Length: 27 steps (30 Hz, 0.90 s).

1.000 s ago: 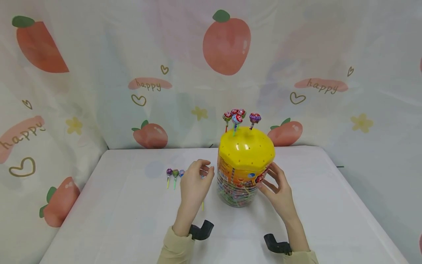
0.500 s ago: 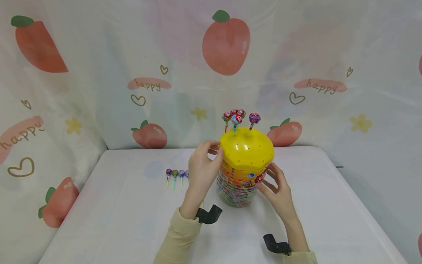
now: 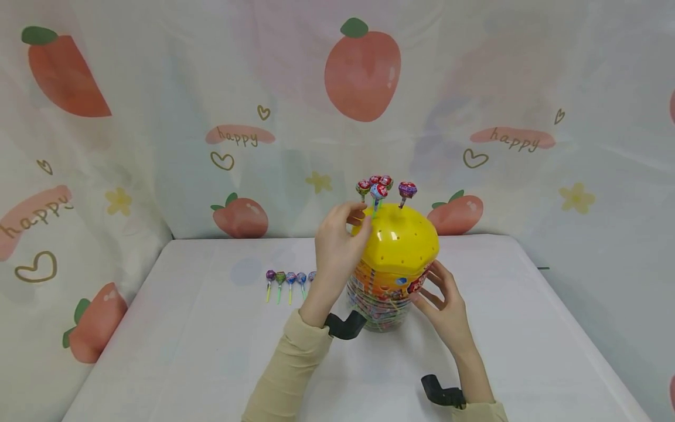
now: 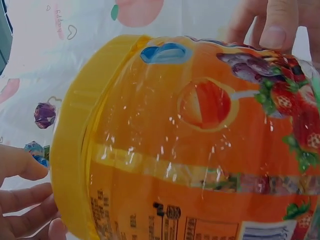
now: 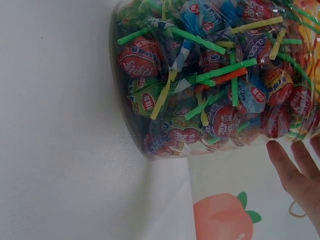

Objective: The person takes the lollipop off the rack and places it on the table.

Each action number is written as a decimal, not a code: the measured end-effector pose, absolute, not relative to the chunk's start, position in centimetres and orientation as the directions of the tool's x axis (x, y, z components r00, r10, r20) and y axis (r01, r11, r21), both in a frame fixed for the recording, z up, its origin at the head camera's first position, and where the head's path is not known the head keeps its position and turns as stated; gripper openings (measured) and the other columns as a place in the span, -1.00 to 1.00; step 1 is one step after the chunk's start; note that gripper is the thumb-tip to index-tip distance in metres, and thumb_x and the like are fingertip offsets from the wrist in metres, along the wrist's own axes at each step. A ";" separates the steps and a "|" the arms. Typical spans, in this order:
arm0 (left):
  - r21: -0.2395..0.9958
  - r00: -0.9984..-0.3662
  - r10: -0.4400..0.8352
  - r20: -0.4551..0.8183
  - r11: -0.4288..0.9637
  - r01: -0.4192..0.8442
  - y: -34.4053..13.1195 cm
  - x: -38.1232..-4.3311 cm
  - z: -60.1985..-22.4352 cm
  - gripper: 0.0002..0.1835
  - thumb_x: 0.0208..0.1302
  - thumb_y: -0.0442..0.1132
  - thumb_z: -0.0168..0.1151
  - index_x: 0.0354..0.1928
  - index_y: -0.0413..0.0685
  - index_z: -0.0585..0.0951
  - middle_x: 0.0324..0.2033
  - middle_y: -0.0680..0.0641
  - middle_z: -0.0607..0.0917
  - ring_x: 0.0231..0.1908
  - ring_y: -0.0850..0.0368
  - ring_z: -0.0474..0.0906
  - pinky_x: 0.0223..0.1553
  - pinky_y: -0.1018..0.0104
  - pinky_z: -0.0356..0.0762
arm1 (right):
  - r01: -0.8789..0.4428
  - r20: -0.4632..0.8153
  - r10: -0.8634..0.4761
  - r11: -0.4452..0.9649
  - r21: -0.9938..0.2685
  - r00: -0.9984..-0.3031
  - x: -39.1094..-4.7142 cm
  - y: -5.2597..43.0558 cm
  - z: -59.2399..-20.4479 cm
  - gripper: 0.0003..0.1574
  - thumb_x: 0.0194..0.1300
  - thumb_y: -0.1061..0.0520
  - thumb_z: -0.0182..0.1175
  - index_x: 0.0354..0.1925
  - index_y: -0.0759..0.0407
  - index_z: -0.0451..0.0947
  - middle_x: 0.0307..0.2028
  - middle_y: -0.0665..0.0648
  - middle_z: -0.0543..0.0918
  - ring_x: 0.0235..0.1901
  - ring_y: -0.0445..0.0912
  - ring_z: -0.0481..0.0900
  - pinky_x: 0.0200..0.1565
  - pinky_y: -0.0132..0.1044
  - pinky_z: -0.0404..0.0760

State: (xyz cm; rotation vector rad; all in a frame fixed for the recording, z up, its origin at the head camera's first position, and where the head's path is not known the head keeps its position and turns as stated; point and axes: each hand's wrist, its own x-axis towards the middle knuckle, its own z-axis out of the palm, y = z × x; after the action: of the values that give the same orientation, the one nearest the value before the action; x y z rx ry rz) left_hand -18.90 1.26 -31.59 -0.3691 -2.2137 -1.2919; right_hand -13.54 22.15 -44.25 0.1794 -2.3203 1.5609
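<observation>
Both our hands flank the candy jar (image 3: 387, 293) in the head view: left hand (image 3: 340, 243) relaxed, loosely curved by the yellow lid (image 3: 403, 240); right hand (image 3: 448, 310) resting spread, uncurled fingers alongside. Left-wrist view adds a barcode (image 4: 265, 231); right-wrist view, wrapped lollipops (image 5: 225, 120) inside, near our fingers.

Hands (image 3: 340, 249) at a jar (image 3: 392, 285), lollipops (image 3: 378, 191) standing in yellow lid (image 3: 408, 232), white table (image 3: 184, 351)
</observation>
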 end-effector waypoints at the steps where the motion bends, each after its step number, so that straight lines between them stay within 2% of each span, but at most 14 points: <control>1: 0.715 -0.815 -0.033 0.579 0.501 0.487 1.4 -19.0 -31.5 -0.76 0.25 -0.20 0.25 -0.07 -0.07 0.65 -0.25 -0.03 0.70 -0.24 0.11 0.64 -0.28 0.35 0.55 | -0.288 0.345 0.083 0.389 -0.875 -0.935 -13.5 22.2 -44.3 -0.03 0.21 0.27 0.28 0.46 0.01 0.05 0.36 0.17 0.28 0.19 -0.47 0.26 0.05 -0.64 0.44; 6: 0.718 -0.820 -0.025 0.572 0.498 0.486 1.9 -19.5 -31.0 -0.75 0.24 -0.20 0.25 -0.04 -0.05 0.64 -0.21 -0.03 0.71 -0.25 0.11 0.65 -0.20 0.30 0.57 | -0.284 0.340 0.084 0.388 -0.877 -0.937 -13.5 22.2 -44.3 -0.03 0.21 0.27 0.28 0.46 0.01 0.05 0.36 0.18 0.28 0.19 -0.48 0.26 0.05 -0.64 0.44; 16: 0.730 -0.820 -0.049 0.570 0.488 0.478 2.6 -20.0 -30.9 -0.77 0.24 -0.22 0.26 -0.08 -0.10 0.65 -0.21 -0.04 0.72 -0.24 0.11 0.66 -0.13 0.34 0.61 | -0.281 0.336 0.083 0.386 -0.879 -0.938 -13.5 22.2 -44.3 -0.03 0.21 0.25 0.28 0.47 -0.01 0.04 0.37 0.16 0.27 0.19 -0.47 0.26 0.06 -0.63 0.45; 27: 0.746 -0.809 -0.057 0.585 0.429 0.509 2.7 -20.0 -30.6 -0.83 0.24 -0.28 0.24 -0.15 -0.16 0.65 -0.27 -0.09 0.72 -0.28 0.08 0.65 -0.25 0.32 0.65 | -0.286 0.341 0.082 0.385 -0.877 -0.936 -13.5 22.1 -44.2 -0.02 0.21 0.26 0.28 0.47 -0.01 0.04 0.37 0.16 0.27 0.19 -0.46 0.26 0.06 -0.62 0.45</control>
State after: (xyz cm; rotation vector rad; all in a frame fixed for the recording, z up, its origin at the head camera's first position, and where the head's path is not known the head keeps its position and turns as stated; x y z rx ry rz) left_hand -20.04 2.67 -30.61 -0.3805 -2.1496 -1.3854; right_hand -13.50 22.14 -44.19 0.1780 -2.3203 1.5678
